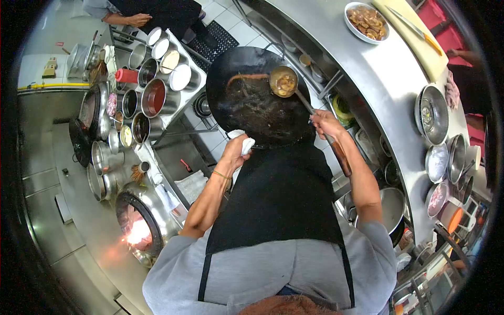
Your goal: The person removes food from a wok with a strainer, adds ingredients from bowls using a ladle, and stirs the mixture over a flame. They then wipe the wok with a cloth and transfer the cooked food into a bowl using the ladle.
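In front of my apron I have a large dark wok (247, 113), with a streak of brown sauce on its inner surface. My left hand (236, 152) is closed on a folded white cloth (242, 137) at the wok's near rim. My right hand (326, 125) grips the long handle of a ladle (284, 90), whose bowl is over the right side of the wok. Brown sliced food (285, 83) with sauce lies in that bowl. A bowl of similar brown slices (367, 23) stands on the steel counter, to the upper right.
Several pots of sauce and seasoning (154, 98) crowd the stand at left. A burner with live flame (138, 232) is at lower left. The counter (362, 79) on the right carries a knife (412, 26) on a cutting board and metal bowls (433, 115). Another person's hand (139, 20) shows at top left.
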A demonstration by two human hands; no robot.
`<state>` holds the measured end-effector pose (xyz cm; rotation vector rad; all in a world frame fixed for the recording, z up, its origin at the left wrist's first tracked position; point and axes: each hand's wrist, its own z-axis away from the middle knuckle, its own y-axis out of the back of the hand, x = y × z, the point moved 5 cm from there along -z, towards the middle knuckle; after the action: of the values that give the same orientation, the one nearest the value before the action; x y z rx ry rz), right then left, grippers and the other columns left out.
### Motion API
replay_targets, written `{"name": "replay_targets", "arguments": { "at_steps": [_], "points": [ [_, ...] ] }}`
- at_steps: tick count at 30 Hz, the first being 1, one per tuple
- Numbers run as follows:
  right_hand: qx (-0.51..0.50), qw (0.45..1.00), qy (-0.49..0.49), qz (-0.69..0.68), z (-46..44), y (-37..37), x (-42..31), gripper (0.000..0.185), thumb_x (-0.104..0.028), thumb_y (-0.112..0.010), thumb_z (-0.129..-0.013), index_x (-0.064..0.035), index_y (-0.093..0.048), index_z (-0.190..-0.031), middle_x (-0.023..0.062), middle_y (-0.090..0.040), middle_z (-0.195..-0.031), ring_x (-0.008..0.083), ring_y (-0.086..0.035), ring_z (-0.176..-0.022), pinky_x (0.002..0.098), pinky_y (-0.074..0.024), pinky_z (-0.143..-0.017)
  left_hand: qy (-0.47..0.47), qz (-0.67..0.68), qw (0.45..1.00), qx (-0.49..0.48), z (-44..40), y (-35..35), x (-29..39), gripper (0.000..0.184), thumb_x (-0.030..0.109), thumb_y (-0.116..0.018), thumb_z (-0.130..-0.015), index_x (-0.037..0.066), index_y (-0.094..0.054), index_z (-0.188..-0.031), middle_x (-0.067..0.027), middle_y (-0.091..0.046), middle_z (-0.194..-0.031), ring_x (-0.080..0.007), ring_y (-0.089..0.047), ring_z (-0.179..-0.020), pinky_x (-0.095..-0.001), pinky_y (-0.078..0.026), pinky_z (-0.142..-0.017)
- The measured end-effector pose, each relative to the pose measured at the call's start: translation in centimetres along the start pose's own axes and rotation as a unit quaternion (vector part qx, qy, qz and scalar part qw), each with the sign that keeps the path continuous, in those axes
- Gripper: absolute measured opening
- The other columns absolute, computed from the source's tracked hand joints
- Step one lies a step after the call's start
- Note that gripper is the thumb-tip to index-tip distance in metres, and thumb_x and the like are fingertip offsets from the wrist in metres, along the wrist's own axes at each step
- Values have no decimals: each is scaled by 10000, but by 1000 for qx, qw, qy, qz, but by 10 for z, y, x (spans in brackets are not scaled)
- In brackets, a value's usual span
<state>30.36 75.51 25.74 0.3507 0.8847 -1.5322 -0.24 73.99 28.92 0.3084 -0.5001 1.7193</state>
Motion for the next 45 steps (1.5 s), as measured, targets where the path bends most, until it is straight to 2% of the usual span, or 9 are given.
{"name": "replay_targets", "arguments": {
  "at_steps": [5, 10, 14, 18, 25, 30, 35, 38, 45],
  "points": [
    [80, 981, 30, 176, -6, -8, 1, 253, -122, -504, -934, 22, -524, -1141, -10, -428, -604, 79, -405, -410, 270, -352, -341, -59, -64, 996, 21, -11, -13, 19, 97, 163, -552, -823, 80, -523, -784, -43, -516, -603, -140, -468, -429, -246, -261, -302],
    [-65, 996, -44, -47, 15, -60, 6, 336, -142, -503, -944, 3, -453, -1242, -10, -435, -666, 55, -393, -413, 235, -348, -309, -83, -95, 991, 33, -31, -36, 22, 83, 144, -563, -792, 83, -524, -752, -34, -515, -598, -129, -447, -414, -260, -246, -308],
    [-194, 944, -32, -266, 36, -77, -2, 126, -146, -478, -969, -39, -485, -1037, -19, -455, -724, 11, -343, -416, 181, -313, -311, -21, -59, 998, 16, -34, -30, 13, 87, 142, -545, -804, 78, -512, -755, -43, -508, -591, -138, -455, -420, -245, -242, -300],
    [-198, 931, -37, -305, 43, -66, -4, 125, -150, -471, -975, -40, -490, -1033, -13, -454, -728, 10, -346, -423, 176, -305, -308, 51, -4, 999, 10, -25, -20, 5, 78, 149, -533, -832, 77, -505, -842, -70, -517, -629, -166, -478, -442, -227, -243, -298],
    [9, 999, -18, -31, 20, 16, 17, 217, -127, -499, -944, -6, -483, -1124, -4, -440, -656, 68, -384, -392, 244, -330, -302, 10, -38, 999, 2, -14, -14, 18, 89, 157, -538, -836, 73, -514, -817, -69, -522, -616, -161, -475, -445, -230, -251, -302],
    [29, 992, -5, 119, 14, 16, 12, 182, -118, -472, -952, -17, -499, -1100, -18, -412, -624, 64, -371, -375, 243, -348, -303, -25, -89, 996, 18, -20, -26, 39, 93, 156, -543, -826, 72, -528, -790, -55, -528, -601, -143, -470, -438, -236, -260, -308],
    [-67, 997, -36, -29, 18, -34, 12, 83, -143, -473, -963, -61, -487, -957, -32, -408, -667, 40, -358, -393, 209, -344, -307, -31, -84, 996, 7, -53, -42, 37, 92, 164, -544, -850, 96, -511, -796, -39, -515, -593, -147, -476, -414, -237, -293, -284],
    [-221, 915, -85, -326, 32, -59, 0, 285, -125, -430, -982, -19, -452, -1246, -31, -420, -696, -4, -344, -409, 167, -309, -295, -22, -64, 998, -1, -59, -38, 25, 105, 183, -546, -861, 101, -513, -803, -41, -525, -598, -152, -491, -416, -235, -315, -287],
    [-219, 898, 92, -370, 85, -27, -78, 417, -91, -458, -952, 4, -360, -1346, 8, -431, -718, -1, -350, -388, 168, -318, -255, 112, 83, 989, -40, -11, -24, -7, 188, 260, -516, -882, 124, -496, -753, -64, -480, -550, -180, -448, -384, -251, -270, -277]
  ]
}}
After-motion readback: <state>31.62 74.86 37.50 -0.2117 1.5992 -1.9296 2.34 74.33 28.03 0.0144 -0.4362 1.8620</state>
